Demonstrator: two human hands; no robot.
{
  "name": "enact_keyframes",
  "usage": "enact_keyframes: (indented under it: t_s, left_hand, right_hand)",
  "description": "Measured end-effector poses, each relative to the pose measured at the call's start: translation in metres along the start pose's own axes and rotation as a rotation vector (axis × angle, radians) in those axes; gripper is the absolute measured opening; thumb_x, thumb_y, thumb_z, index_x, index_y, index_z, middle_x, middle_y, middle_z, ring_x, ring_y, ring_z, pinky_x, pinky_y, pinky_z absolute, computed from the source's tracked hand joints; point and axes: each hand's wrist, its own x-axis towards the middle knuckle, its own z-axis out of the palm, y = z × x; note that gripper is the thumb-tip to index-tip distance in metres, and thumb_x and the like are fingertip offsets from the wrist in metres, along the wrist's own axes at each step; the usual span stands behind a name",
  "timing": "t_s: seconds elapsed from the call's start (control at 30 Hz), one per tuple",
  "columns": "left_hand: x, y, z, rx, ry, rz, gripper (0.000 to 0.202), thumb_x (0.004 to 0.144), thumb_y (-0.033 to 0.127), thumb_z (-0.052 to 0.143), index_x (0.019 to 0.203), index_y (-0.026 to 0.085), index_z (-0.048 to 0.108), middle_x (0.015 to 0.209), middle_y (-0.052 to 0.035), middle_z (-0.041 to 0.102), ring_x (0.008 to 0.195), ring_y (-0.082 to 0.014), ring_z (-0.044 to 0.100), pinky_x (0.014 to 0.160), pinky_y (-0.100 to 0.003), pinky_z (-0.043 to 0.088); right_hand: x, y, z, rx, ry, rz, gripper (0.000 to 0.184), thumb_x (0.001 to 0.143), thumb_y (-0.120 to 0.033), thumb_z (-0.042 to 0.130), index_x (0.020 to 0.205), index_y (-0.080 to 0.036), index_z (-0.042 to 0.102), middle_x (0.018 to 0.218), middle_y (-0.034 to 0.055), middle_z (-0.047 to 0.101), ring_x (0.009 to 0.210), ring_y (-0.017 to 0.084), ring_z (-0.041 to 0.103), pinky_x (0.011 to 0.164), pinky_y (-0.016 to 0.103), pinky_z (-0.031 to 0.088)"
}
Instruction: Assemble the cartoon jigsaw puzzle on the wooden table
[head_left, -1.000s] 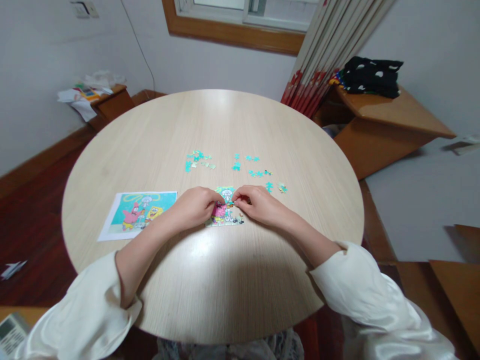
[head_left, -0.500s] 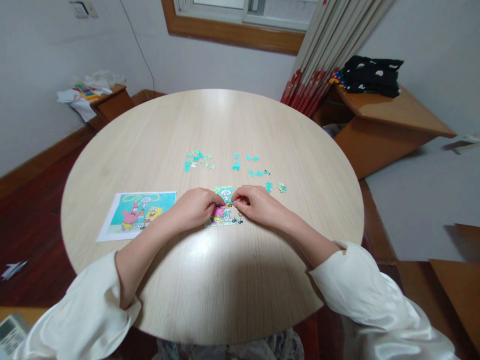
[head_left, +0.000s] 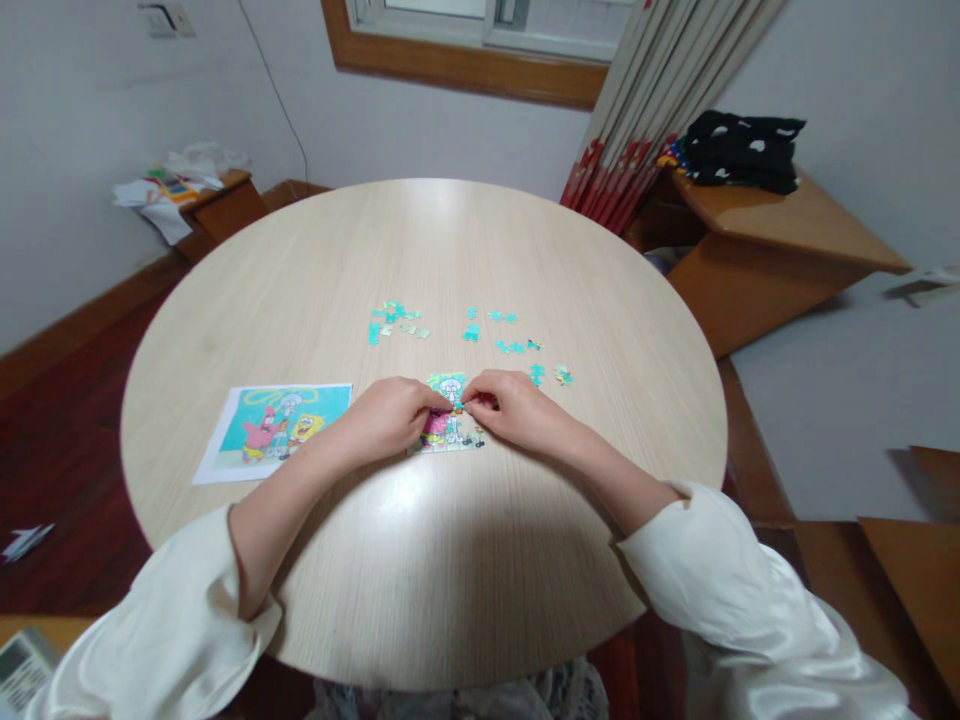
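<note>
A partly joined jigsaw puzzle [head_left: 452, 436] lies flat on the table, showing a pale cartoon figure and a patch of pink. My left hand [head_left: 390, 415] covers its left side, fingers curled and closed, the index fingertip at the puzzle's middle. From the other side my right hand [head_left: 514, 408] meets it in a pinch, thumb and index finger closed at the puzzle's right part. Whatever piece lies between those fingertips is mostly hidden. Left of my hands is a printed reference picture [head_left: 251, 410] on white paper, partly covered by my left forearm.
Loose teal puzzle pieces [head_left: 391, 312] form a cluster beyond my left hand. More loose pieces [head_left: 511, 347] are scattered beyond my right hand, one multicoloured piece [head_left: 563, 376] farthest right. All lie on a round wooden table [head_left: 450, 580]. A wooden cabinet [head_left: 780, 230] stands at the right.
My fingertips have shifted very slightly at the middle of the puzzle. The loose pieces and the reference picture stay where they were.
</note>
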Motion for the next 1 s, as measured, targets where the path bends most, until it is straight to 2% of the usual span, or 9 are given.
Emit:
enact_keyframes:
  t_s: [0.2, 0.4, 0.53, 0.8, 1.0]
  left_hand:
    - [0.000, 0.001, -0.001, 0.015, -0.035, -0.026, 0.047, 0.079, 0.003, 0.043, 0.111, 0.019, 0.074, 0.105, -0.0092, 0.075, 0.095, -0.0233, 0.071, 0.082, -0.033, 0.052]
    - [0.000, -0.003, 0.002, 0.017, 0.011, -0.007, 0.045, 0.080, 0.004, 0.043, 0.110, 0.018, 0.074, 0.101, -0.0088, 0.076, 0.090, -0.0215, 0.071, 0.079, -0.032, 0.052]
    - [0.000, -0.004, 0.003, 0.016, -0.006, 0.023, 0.047, 0.079, 0.003, 0.045, 0.112, 0.019, 0.073, 0.102, -0.0090, 0.076, 0.090, -0.0215, 0.071, 0.078, -0.031, 0.052]
    - [0.000, -0.003, 0.001, -0.005, -0.032, 0.017, 0.048, 0.079, 0.003, 0.044, 0.113, 0.020, 0.073, 0.104, -0.0084, 0.076, 0.092, -0.0218, 0.071, 0.078, -0.031, 0.051]
    - [0.000, -0.003, 0.003, -0.038, 0.022, 0.001, 0.046, 0.078, 0.002, 0.043, 0.108, 0.018, 0.075, 0.101, -0.0079, 0.076, 0.091, -0.0207, 0.071, 0.081, -0.031, 0.052]
  right_hand:
    - [0.001, 0.003, 0.001, 0.000, 0.033, -0.016, 0.016, 0.081, -0.005, 0.057, 0.081, -0.013, 0.071, 0.077, 0.0041, 0.065, 0.068, 0.011, 0.054, 0.065, 0.024, 0.038]
    - [-0.002, 0.005, -0.011, 0.002, 0.092, -0.009, 0.015, 0.082, -0.006, 0.057, 0.078, -0.015, 0.069, 0.076, 0.0029, 0.064, 0.070, 0.012, 0.054, 0.067, 0.025, 0.039]
    - [-0.004, 0.004, -0.014, -0.001, 0.050, -0.021, 0.011, 0.080, -0.006, 0.062, 0.079, -0.014, 0.069, 0.077, 0.0026, 0.063, 0.071, 0.012, 0.054, 0.068, 0.025, 0.039]
    - [-0.001, 0.003, -0.003, -0.037, -0.012, -0.021, 0.007, 0.079, -0.008, 0.067, 0.080, -0.015, 0.068, 0.078, 0.0025, 0.061, 0.072, 0.013, 0.054, 0.068, 0.025, 0.039]
    - [0.000, 0.005, -0.003, -0.052, 0.001, 0.000, 0.004, 0.079, -0.010, 0.068, 0.080, -0.014, 0.068, 0.079, 0.0030, 0.060, 0.074, 0.013, 0.054, 0.070, 0.026, 0.039]
